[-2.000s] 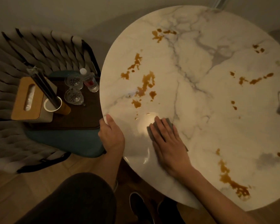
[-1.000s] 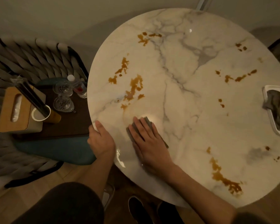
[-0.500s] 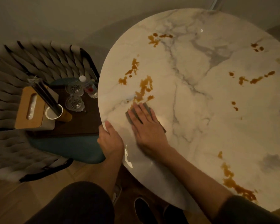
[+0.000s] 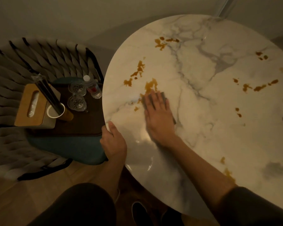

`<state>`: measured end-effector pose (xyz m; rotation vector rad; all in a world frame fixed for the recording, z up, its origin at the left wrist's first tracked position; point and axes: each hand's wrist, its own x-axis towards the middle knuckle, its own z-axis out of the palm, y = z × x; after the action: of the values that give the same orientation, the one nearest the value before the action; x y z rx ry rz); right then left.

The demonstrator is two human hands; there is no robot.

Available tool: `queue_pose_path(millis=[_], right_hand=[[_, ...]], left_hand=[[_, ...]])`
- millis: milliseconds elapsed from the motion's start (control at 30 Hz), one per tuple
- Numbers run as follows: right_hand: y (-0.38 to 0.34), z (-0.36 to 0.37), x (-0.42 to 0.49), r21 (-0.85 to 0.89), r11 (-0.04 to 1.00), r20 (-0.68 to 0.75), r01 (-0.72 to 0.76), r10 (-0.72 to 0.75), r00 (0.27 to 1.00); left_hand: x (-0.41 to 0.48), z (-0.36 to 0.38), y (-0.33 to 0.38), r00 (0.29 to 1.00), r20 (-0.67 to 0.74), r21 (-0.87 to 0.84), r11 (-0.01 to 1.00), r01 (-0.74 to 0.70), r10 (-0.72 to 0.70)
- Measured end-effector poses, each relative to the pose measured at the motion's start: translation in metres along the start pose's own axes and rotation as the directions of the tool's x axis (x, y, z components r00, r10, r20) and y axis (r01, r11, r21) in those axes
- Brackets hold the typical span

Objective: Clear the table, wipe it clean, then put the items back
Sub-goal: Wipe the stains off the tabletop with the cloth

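**Amber on white marble**

You are looking at a white table (image 4: 203,128) veined in grey and blotched with amber-brown stains (image 4: 151,86). The cloth (image 4: 163,96) is showing dark grey, the woven chair (image 4: 10,79) beige, its cushion (image 4: 69,149) teal, the tray (image 4: 82,126) dark brown.

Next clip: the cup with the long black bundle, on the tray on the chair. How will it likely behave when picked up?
Probably top-heavy: the black bundle sticks far out of the cup and leans sideways, so it may tip. The cup looks like paper, so likely light and easily squashed. The bundle's clear wrapping may be slippery.
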<state>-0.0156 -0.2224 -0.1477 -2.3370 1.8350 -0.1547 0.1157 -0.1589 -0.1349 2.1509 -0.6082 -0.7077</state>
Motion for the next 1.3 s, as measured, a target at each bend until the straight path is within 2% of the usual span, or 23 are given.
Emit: queue_pose_path(millis=[67,133,267,367,433,500,600,667,733,833,967,1067,1133,1200,1233,1300], right_hand=[[-0.011,0.004,-0.019,0.002,0.993,0.045,0.12,-0.12,0.992],[0.002,0.0,-0.038,0.008,0.988,0.062,0.156,-0.157,0.986],[0.052,-0.013,-0.068,0.018,1.0,0.049,-0.02,0.019,0.999],[0.05,-0.014,-0.087,0.029,0.995,0.026,-0.09,0.09,0.996],[0.029,-0.009,-0.098,0.021,0.999,0.026,-0.024,0.024,0.999],[-0.001,0.0,-0.1,0.046,0.994,0.073,0.104,-0.107,0.992],[-0.031,0.008,-0.076,0.068,0.954,0.131,0.291,-0.298,0.946],[-0.022,0.008,-0.05,0.037,0.925,0.141,0.378,-0.379,0.914],[0.007,0.001,-0.024,0.027,0.934,0.111,0.356,-0.357,0.928],[0.054,-0.013,0.0,0.01,0.978,0.087,0.21,-0.21,0.974],[0.048,-0.014,-0.007,0.045,0.993,0.097,0.112,-0.116,0.989],[0.017,-0.005,-0.042,0.115,0.958,0.103,0.262,-0.273,0.956],[0.006,-0.004,-0.066,0.16,0.901,0.134,0.404,-0.425,0.895],[0.014,-0.005,-0.067,0.166,0.855,0.151,0.492,-0.515,0.844],[0.021,-0.006,-0.059,0.134,0.852,0.142,0.507,-0.523,0.841],[0.041,-0.009,-0.032,0.051,0.902,0.14,0.428,-0.431,0.891]], left_hand=[[0.0,0.0,-0.001,1.0,0.002,-0.009,1.0,-0.005,0.005],[0.001,0.001,-0.003,1.0,0.007,-0.011,1.0,0.0,0.0],[0.003,0.002,-0.006,1.0,0.006,-0.012,1.0,-0.006,0.007],[0.003,0.001,-0.005,1.0,0.004,0.0,1.0,0.0,0.0],[0.002,0.001,-0.003,1.0,0.013,0.004,1.0,0.008,-0.008],[0.001,-0.001,-0.001,1.0,0.02,0.011,1.0,0.023,-0.024],[0.002,-0.002,0.002,0.998,0.039,0.017,0.999,0.043,-0.043],[0.001,-0.002,0.003,0.999,0.032,0.025,0.999,0.04,-0.041],[-0.001,-0.001,0.005,0.999,0.005,0.046,0.998,0.035,-0.035],[-0.006,0.001,0.013,0.999,-0.011,0.072,0.996,0.046,-0.046],[-0.009,0.0,0.018,0.996,0.003,0.08,0.993,0.084,-0.085],[-0.008,-0.001,0.016,0.995,0.011,0.123,0.988,0.097,-0.099],[-0.005,-0.004,0.015,0.991,0.039,0.123,0.985,0.124,-0.13],[0.005,-0.008,0.016,0.979,0.088,0.124,0.977,0.175,-0.187],[0.013,-0.01,0.017,0.972,0.113,0.137,0.972,0.192,-0.208],[0.034,-0.01,0.025,0.965,0.147,0.159,0.968,0.193,-0.217]])
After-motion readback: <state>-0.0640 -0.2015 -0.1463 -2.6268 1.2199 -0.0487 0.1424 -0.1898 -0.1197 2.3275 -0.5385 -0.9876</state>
